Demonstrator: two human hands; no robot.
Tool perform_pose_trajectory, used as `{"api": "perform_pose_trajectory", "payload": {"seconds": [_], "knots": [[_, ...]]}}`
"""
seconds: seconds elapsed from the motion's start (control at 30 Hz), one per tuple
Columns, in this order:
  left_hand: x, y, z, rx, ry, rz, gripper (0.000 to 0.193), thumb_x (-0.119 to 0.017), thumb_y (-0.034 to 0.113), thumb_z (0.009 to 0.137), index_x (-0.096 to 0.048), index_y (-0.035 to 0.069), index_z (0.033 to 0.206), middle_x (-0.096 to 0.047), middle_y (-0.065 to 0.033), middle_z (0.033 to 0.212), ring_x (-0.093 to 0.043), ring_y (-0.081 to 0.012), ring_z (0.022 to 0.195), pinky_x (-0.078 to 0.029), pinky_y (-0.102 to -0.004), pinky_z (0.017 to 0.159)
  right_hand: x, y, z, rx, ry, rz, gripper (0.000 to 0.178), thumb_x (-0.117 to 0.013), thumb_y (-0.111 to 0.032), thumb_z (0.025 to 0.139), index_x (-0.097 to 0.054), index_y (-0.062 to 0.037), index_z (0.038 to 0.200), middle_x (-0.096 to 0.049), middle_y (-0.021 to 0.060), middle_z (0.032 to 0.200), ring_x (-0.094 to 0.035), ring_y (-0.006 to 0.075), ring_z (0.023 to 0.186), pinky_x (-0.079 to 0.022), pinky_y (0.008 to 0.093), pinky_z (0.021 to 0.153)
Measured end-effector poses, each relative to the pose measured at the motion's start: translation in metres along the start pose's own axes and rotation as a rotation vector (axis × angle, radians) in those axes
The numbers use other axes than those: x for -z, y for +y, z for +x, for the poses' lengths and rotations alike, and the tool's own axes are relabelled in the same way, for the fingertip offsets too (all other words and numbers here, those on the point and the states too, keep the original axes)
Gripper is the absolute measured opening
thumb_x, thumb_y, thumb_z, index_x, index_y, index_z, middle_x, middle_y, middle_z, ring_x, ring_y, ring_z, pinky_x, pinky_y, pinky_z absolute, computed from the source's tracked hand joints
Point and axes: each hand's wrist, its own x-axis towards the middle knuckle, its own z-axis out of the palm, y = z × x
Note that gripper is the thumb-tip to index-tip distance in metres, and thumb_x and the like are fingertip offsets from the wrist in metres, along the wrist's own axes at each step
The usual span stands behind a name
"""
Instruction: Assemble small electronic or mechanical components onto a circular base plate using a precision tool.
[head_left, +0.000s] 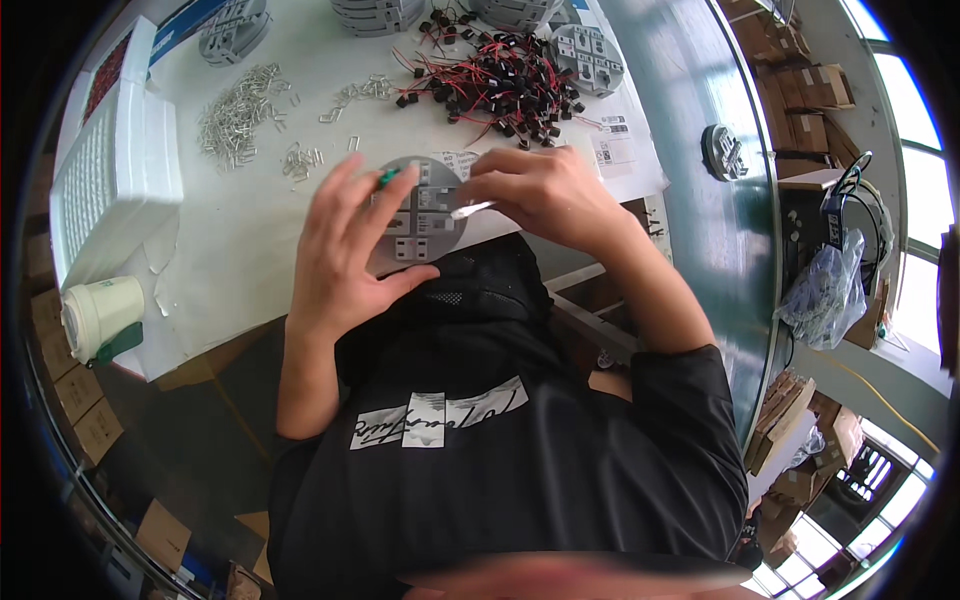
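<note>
- Left hand (345, 250) spread wide, palm and fingers cupping the left edge of a round grey fixture disc (425, 215) and tilting it up from the worktop (250, 200).
- Right hand (535, 190) pinched on a small silvery metal strip (472, 209), tip laid against the disc's face — right of the left hand's fingertips.
- Disc face divided into pale rectangular slots around a cross-shaped centre; a small green piece (387, 177) showing at its upper left rim, just by the left hand's fingers.
- Beyond the right hand, a tangled heap of small black parts with red wires (500, 80).
- Beyond the left hand, a scatter of loose silvery metal clips (240, 115), spread over the white sheet.
- Further out past both hands, more round grey discs (590, 55) stacked or lying flat — one apart on the dark surface (725, 150) well to the right of the right hand.
- Well left of the left hand, a white foam tray (115, 180), and nearer the body a pale paper cup (100, 310) with a green band.
- Right of the right hand, far off, a crumpled clear plastic bag (825, 290) and cardboard boxes (800, 90).
</note>
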Motion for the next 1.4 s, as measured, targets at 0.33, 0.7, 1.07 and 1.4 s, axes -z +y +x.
{"api": "perform_pose_trajectory", "payload": {"seconds": [0.33, 0.7, 1.07, 1.4], "knots": [[-0.027, -0.009, -0.004, 0.082, -0.031, -0.074, 0.082, -0.097, 0.034, 0.065, -0.068, 0.014, 0.139, -0.061, -0.0099, 0.126, -0.06, -0.0346, 0.124, -0.052, -0.047, 0.104, -0.019, 0.032, -0.036, -0.634, 0.437, -0.139, 0.026, -0.083, -0.012, 0.086, -0.076, -0.0086, 0.11, -0.072, 0.0058, 0.094, -0.064, 0.0218, 0.067, -0.05, 0.0335, 0.058], [-0.009, 0.007, 0.009, 0.076, 0.155, 0.089, 0.073, -0.096, 0.037, 0.069, -0.072, 0.013, 0.134, -0.064, -0.0103, 0.122, -0.062, -0.0328, 0.121, -0.053, -0.0462, 0.101, -0.011, -0.026, -0.013, -0.648, 0.539, 1.037, 0.016, -0.077, -0.002, 0.095, -0.073, 0.0038, 0.109, -0.077, 0.0021, 0.097, -0.053, 0.0013, 0.064, -0.04, 0.0199, 0.057], [0.017, 0.006, 0.024, 0.224, -0.023, -0.468, 0.025, -0.088, 0.018, 0.085, -0.078, 0.001, 0.101, -0.071, -0.0082, 0.092, -0.068, -0.0234, 0.092, -0.053, -0.0341, 0.083, -0.041, -0.037, 0.017, -0.135, 0.433, 0.716, 0.025, -0.076, 0.011, 0.088, -0.074, 0.0003, 0.111, -0.072, 0.0071, 0.109, -0.062, 0.0056, 0.082, -0.044, 0.0214, 0.06], [0.002, -0.001, 0.021, 0.187, 0.056, -0.539, 0.013, -0.081, 0.011, 0.09, -0.075, 0.0, 0.094, -0.068, -0.008, 0.086, -0.064, -0.0205, 0.083, -0.05, -0.0319, 0.078, -0.049, -0.058, 0.026, -0.371, 0.476, 0.764, 0.023, -0.073, 0.013, 0.088, -0.074, 0.0009, 0.108, -0.068, 0.0066, 0.108, -0.057, 0.006, 0.077, -0.046, 0.0228, 0.064]]}}
